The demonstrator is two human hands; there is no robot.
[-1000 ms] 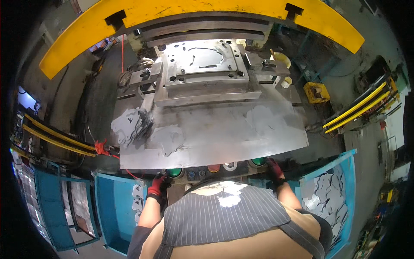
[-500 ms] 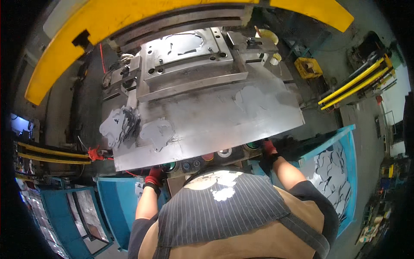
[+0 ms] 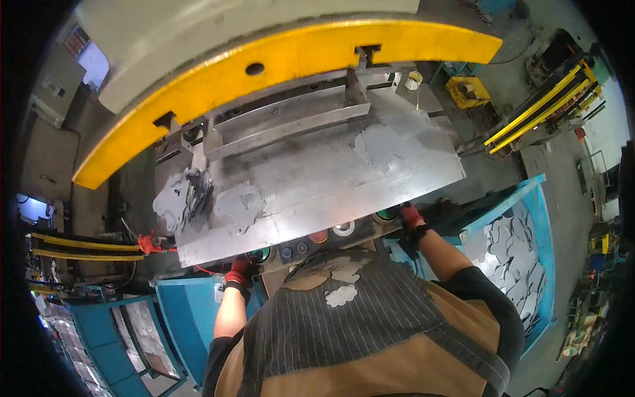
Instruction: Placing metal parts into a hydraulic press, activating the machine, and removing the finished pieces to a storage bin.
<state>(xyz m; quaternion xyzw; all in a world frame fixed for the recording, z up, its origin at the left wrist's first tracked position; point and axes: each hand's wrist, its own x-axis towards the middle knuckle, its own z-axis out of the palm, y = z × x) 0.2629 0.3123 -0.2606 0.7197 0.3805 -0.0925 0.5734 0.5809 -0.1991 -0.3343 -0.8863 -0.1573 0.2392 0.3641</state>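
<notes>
My left hand (image 3: 239, 271), in a red glove, rests against the left end of the control panel beside a green push button (image 3: 259, 255). At the panel's right end, my right hand (image 3: 411, 217), also red-gloved, touches the area of another green button (image 3: 385, 214). The fingers of both are too small and too hidden to make out. Beyond the panel lies a steel table (image 3: 311, 178). On it are a pile of grey flat metal blanks (image 3: 177, 198) at left, a few blanks (image 3: 239, 205) beside it, and more blanks (image 3: 378, 147) at right. The yellow press ram (image 3: 297, 46) covers the die.
A red button (image 3: 318, 236) sits mid-panel. To my right stands a blue bin (image 3: 539, 251) of cut metal pieces; another blue bin (image 3: 182, 311) is at my left. Yellow guard bars (image 3: 539, 109) flank the right side, with a yellow crate (image 3: 467, 92) behind.
The yellow press ram has come down over the die, which was in plain sight before. Both hands have stayed at the buttons, and the blanks lie where they were.
</notes>
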